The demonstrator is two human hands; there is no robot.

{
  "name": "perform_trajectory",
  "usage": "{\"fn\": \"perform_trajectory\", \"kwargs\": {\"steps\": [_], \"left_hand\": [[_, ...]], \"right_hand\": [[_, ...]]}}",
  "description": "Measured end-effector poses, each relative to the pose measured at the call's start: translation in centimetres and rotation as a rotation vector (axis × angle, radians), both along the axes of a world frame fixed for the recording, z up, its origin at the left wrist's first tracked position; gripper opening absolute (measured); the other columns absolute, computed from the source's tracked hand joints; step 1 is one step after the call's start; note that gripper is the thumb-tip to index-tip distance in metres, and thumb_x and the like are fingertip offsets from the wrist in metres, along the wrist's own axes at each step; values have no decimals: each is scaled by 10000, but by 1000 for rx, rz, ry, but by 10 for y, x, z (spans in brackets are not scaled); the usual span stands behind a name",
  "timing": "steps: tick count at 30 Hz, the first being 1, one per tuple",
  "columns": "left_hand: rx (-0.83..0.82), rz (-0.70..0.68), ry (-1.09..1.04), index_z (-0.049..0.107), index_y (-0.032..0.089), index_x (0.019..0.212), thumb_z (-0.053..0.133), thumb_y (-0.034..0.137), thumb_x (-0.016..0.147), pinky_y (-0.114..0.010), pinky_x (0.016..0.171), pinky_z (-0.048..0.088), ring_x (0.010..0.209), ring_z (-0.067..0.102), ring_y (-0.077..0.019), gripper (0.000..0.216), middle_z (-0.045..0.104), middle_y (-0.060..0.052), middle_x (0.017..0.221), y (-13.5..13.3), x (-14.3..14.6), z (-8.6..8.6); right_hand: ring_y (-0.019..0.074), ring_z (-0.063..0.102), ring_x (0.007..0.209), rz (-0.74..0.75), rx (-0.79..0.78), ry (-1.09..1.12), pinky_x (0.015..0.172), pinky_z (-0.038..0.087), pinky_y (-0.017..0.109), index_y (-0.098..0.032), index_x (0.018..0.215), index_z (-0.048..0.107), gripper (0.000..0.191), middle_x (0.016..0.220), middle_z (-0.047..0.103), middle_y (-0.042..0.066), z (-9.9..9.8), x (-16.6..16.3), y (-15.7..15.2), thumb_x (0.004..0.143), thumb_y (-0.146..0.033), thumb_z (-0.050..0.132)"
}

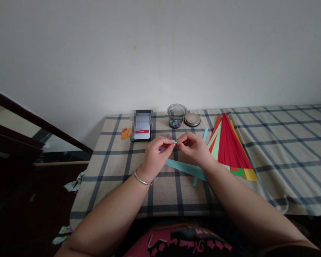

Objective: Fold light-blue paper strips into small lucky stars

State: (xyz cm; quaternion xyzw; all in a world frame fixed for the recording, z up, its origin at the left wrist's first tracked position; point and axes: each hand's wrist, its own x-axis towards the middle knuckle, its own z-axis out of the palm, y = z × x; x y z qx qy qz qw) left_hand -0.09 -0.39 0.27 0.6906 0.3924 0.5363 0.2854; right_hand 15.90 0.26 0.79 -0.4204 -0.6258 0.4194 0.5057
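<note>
Between the fingertips of both hands is a tiny light-blue folded paper piece (175,142). My left hand (158,151) pinches its left end, and my right hand (194,148) pinches the other end. Light-blue paper strips (184,170) lie crossed on the cloth below and beside my right hand. A bit of purple paper (169,136) shows behind my left hand, partly hidden by it. Just beyond the hands stands a clear plastic jar (177,115) with small blue and purple pieces at its bottom. Its round lid (192,119) lies to the right.
A fan of paper strips (232,150) in red, orange, green and yellow lies right of my hands. A phone (142,126) leans at the back left, next to an orange bear cutout (125,134). The checked tablecloth (117,178) reaches the wall (155,53).
</note>
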Motion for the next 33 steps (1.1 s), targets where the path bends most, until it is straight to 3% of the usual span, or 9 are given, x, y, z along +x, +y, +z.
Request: {"fn": "perform_trajectory", "kwargs": {"steps": [7,13,17,21,27,33], "left_hand": [[2,-2,7,661,185,822,626,226,831,-274,697,556,760,658,-153,55,691,-46,826,-1,0,-1],[-91,-29,-50,640,177,856,616,236,827,-269,695,557,731,653,-144,70,674,-40,827,-2,2,0],[-135,-38,-95,638,170,829,625,252,820,-263,674,559,701,658,-141,83,681,-41,806,-2,3,0],[-121,-42,-98,641,177,813,634,265,819,-258,654,558,694,655,-140,88,679,-37,799,-1,3,-1],[35,-10,53,672,191,835,614,209,834,-268,693,553,765,645,-151,60,663,-43,807,-1,1,2],[-2,-7,64,668,195,976,595,195,852,-273,735,568,804,669,-151,144,704,-59,940,-1,2,0]], "right_hand": [[132,560,607,-17,12,6,598,480,275,-206,674,571,216,647,597,0,3,0,-2,737,-374,691],[114,545,592,158,-218,242,618,464,267,-194,663,565,364,613,589,-16,2,0,1,683,-514,738],[109,540,573,209,-305,269,599,464,263,-196,662,568,408,598,589,-22,2,0,4,626,-546,774],[108,539,559,205,-305,254,586,467,265,-199,642,557,428,583,593,-26,1,0,5,610,-566,774],[101,524,552,112,-193,165,579,447,255,-198,626,557,414,592,594,-29,-3,0,6,621,-559,758],[106,521,565,123,-199,152,586,444,261,-198,645,542,414,611,581,-26,-2,-1,6,639,-562,739]]}}
